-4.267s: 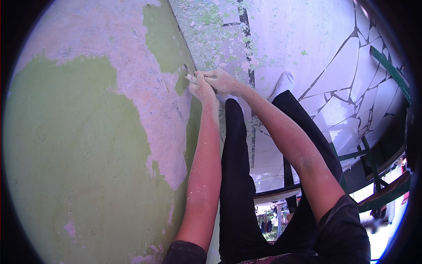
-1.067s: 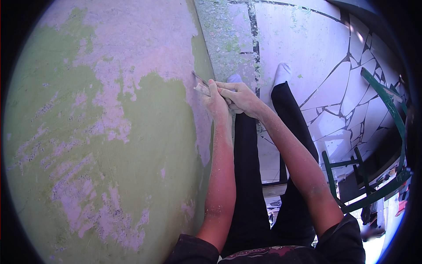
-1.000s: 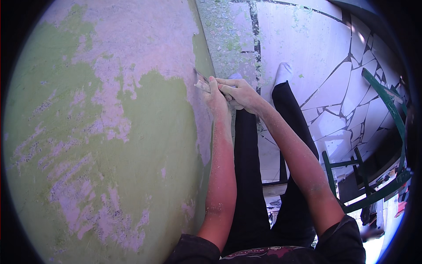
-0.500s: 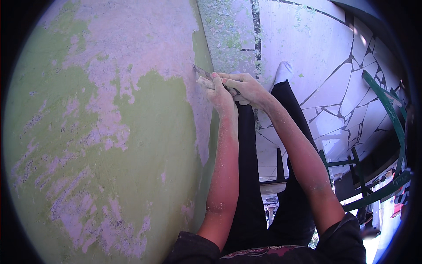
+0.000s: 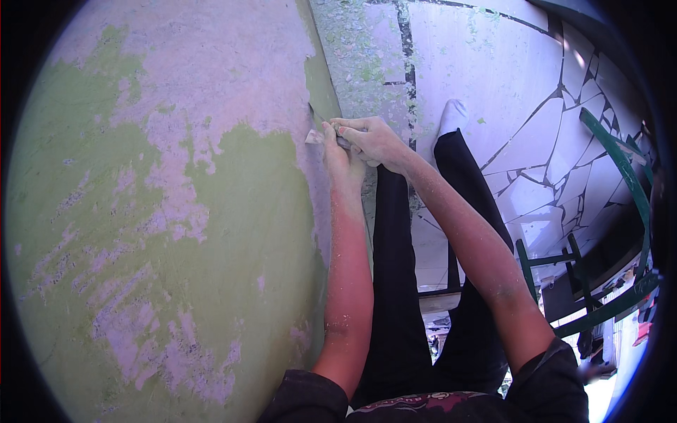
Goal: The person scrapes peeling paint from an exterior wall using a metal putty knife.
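On my left rises a wall (image 5: 254, 183) with green paint, worn through to pinkish-white patches. My left hand (image 5: 340, 163) and my right hand (image 5: 379, 145), both dusty, close together round a scraper (image 5: 319, 115). Its thin blade is seen nearly edge-on, with the tip at the wall's pale strip near the corner edge; the handle is mostly hidden by my fingers. Beside the left fingers shows a whitish block-like bit (image 5: 314, 137), perhaps a wrapped fingertip; I cannot tell.
Green paint flakes (image 5: 367, 53) litter the floor along the wall's foot. Pale floor with dark-jointed broken tiles (image 5: 536, 176) spreads right. A white-socked foot (image 5: 453, 116) and my dark-trousered legs are below. Green metal bars (image 5: 620, 158) stand at the right.
Both hands and the scraper have shifted slightly left and a little down, closer over the wall. My left forearm has moved left with them.
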`<action>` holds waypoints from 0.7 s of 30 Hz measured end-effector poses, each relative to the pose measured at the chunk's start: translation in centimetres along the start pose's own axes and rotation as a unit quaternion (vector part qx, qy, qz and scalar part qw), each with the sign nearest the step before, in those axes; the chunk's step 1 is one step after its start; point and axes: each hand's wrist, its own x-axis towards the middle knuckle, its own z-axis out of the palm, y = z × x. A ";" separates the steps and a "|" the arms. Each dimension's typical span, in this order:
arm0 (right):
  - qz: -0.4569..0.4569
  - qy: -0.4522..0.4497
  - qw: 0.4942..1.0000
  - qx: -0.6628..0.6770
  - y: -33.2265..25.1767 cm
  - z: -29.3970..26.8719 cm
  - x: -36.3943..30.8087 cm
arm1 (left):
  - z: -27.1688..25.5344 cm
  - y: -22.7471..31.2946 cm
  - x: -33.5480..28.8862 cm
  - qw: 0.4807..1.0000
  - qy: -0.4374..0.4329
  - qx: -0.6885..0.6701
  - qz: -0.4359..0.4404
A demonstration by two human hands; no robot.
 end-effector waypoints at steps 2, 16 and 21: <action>0.024 -0.024 0.999 0.039 0.1 -0.8 -1.1 | -0.1 -0.5 -0.9 1.000 0.012 0.013 0.009; 0.044 -0.035 0.998 0.038 -0.7 -0.4 -2.4 | 1.0 -0.8 -2.8 0.995 0.028 0.075 0.053; 0.063 -0.016 0.997 0.051 0.1 -0.9 -1.3 | 3.4 -0.8 -2.3 0.980 0.070 0.175 0.060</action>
